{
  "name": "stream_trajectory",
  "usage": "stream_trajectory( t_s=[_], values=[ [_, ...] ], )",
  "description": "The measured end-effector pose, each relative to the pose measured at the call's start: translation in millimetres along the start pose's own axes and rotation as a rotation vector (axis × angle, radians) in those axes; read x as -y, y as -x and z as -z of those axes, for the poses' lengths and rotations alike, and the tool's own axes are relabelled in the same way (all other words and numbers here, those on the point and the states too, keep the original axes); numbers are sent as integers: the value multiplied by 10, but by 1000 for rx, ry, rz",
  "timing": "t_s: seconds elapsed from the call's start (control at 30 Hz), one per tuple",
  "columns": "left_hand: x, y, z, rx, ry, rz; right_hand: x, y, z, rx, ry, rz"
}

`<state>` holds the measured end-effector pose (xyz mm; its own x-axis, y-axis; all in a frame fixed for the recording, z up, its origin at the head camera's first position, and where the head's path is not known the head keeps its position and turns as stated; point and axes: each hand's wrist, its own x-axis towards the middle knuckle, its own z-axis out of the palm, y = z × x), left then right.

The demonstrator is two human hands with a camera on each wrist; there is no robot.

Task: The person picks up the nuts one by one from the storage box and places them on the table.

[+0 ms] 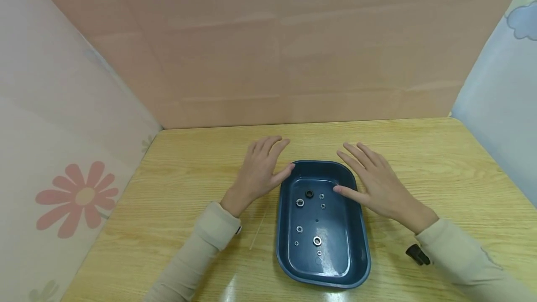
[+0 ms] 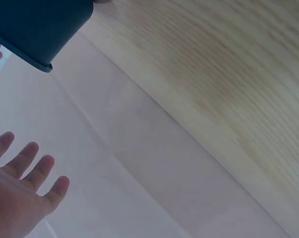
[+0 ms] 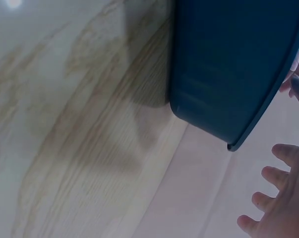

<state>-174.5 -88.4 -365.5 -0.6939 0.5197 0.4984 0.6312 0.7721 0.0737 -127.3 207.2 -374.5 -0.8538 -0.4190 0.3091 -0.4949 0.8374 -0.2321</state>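
A dark blue plastic tray (image 1: 364,250) sits on the wooden table, holding several small metal washers and nuts (image 1: 317,240). My left hand (image 1: 262,167) hovers flat at the tray's far left corner, fingers spread, thumb near the rim. My right hand (image 1: 373,178) is spread at the far right side, its thumb reaching over the rim into the tray. Neither hand holds anything. The left wrist view shows the tray's outer wall (image 2: 35,25) and my open fingers (image 2: 28,163). The right wrist view shows the tray's side (image 3: 228,64) and fingertips (image 3: 268,198).
The wooden table (image 1: 189,185) is closed in by a pink back panel (image 1: 285,45), a flowered panel (image 1: 63,143) on the left and a light blue one (image 1: 503,106) on the right. A small black object (image 1: 417,254) shows by my right sleeve.
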Motion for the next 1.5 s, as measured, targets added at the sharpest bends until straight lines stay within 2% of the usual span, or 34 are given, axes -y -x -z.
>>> stream_trajectory(
  t_s=[0.13, 0.5, 0.87, 1.03, 1.5],
  values=[
    [-29, 18, -10, -7, 17, -16, 35, 6, -11, 9, -11, 16],
    [-114, 33, -38, 32, 12, -61, 102, 52, -56, 49, -30, 21],
    [-172, 30, -59, 53, 14, -97, 115, 70, -85, 100, -112, 28],
    [-203, 29, -58, 63, -5, -115, 140, 80, -106, 124, -134, 17],
    [-295, 16, -126, 115, 33, -168, 191, 101, -141, 151, -155, -2]
  ],
)
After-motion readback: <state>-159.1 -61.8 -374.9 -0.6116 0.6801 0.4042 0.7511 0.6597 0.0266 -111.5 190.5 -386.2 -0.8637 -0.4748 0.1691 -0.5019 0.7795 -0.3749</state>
